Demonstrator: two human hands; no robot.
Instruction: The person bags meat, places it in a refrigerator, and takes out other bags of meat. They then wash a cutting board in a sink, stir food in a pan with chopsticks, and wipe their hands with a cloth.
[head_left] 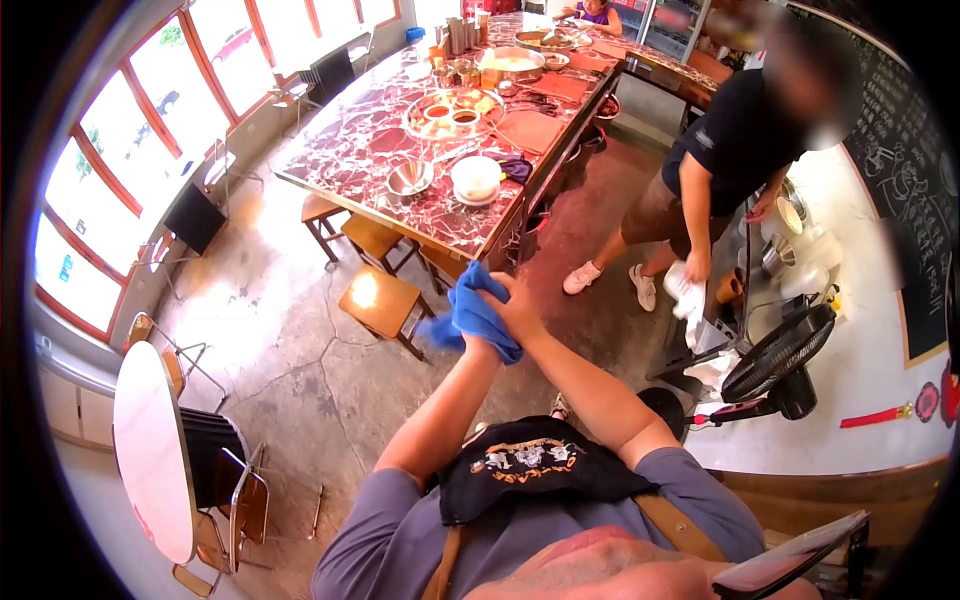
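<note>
A bunched blue cloth (478,305) is between my two hands, held out in front of my chest. My right hand (517,308) is closed around its right side, fingers bent over the fabric. My left hand (482,343) is pressed into the cloth from below, its fingers mostly covered by the folds. A loose end of the cloth hangs to the left, blurred. Beyond my hands is the near corner of the red marbled table (330,160), with a stack of white bowls (475,180) and a metal bowl (410,179) on it.
Wooden stools (380,300) stand by the table's near end. A co-worker in black (740,140) leans over the right-hand counter, holding something white. A black fan (780,355) is at right. A round white table (150,450) with chairs stands at left. Another person (595,15) sits far back.
</note>
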